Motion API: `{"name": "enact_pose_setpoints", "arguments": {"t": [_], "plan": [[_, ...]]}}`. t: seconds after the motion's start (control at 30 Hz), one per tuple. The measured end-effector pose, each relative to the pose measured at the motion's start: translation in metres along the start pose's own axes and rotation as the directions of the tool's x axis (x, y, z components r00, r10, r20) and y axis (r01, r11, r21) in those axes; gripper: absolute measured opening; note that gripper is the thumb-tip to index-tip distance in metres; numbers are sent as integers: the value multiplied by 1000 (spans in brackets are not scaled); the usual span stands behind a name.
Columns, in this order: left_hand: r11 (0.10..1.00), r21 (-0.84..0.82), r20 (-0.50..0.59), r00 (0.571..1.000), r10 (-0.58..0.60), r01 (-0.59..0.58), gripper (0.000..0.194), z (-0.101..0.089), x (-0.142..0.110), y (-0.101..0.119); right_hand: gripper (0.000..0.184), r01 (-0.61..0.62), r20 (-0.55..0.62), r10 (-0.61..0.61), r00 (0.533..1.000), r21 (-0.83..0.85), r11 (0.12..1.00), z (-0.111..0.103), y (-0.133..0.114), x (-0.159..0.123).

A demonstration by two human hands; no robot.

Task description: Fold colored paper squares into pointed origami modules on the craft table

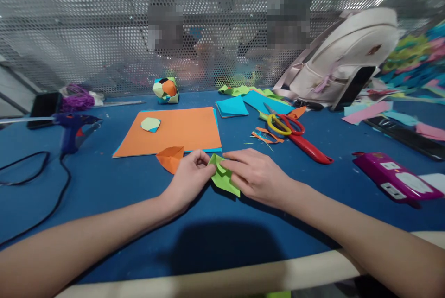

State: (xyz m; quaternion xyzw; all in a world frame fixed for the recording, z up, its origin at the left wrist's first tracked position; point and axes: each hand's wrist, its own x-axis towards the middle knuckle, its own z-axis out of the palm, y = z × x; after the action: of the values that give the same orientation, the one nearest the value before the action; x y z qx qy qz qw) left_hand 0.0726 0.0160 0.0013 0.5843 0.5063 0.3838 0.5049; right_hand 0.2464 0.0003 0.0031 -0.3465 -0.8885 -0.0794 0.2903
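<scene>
Between my hands is a piece of folded green paper, held just above or on the blue table near its front. My left hand pinches its left edge with thumb and fingers. On the other side my right hand grips the paper's upper right part, its fingertips over a small fold. A folded orange paper piece lies beside my left hand, partly covered by it. Behind both hands are flat orange sheets with blue ones beneath, and a small pale green folded piece rests on top.
Scissors, a red cutter and paper scraps lie right of centre. A glue gun with its cord is at left. Farther back are a paper ball, blue squares and a backpack. A purple case sits at right.
</scene>
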Motion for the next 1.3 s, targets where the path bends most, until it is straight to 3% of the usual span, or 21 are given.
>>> {"name": "enact_pose_setpoints", "arguments": {"t": [0.2, 0.33, 0.4, 0.67, 0.77, 0.87, 0.97, 1.2, 1.3], "plan": [[997, 69, -39, 998, 45, -42, 12, -2, 0, 1, 26, -180, -39, 204, 978, 327, 928, -1, -6, 4], [997, 71, -39, 999, 34, -31, 11, -2, -1, 1, 11, -419, 16, 446, 895, 376, 827, -1, -5, 6], [997, 72, -35, 999, 32, -29, 12, -1, -2, 1, 10, -472, 36, 494, 869, 361, 804, -1, -3, 6], [999, 41, -53, 998, 21, -19, 11, -1, -1, 0, 23, -395, 18, 434, 901, 449, 801, -2, 0, 4], [1000, 23, -63, 998, 9, -7, 12, -1, 0, -2, 22, -479, 80, 538, 839, 577, 661, 0, -3, 6], [1000, -3, -84, 996, 4, -4, 13, 0, 0, -3, 23, -579, 180, 662, 727, 678, 452, 3, -8, 10], [999, -34, -99, 995, 7, -10, 13, 1, -1, -1, 13, -616, 190, 717, 670, 682, 394, 5, -10, 13], [996, -90, -107, 994, 2, -12, 13, 3, -2, 0, 11, -579, 185, 715, 674, 733, 357, 10, -11, 12], [993, -115, -104, 995, -8, -4, 13, 3, -2, 0, 9, -564, 153, 703, 694, 723, 399, 13, -10, 10]]}}
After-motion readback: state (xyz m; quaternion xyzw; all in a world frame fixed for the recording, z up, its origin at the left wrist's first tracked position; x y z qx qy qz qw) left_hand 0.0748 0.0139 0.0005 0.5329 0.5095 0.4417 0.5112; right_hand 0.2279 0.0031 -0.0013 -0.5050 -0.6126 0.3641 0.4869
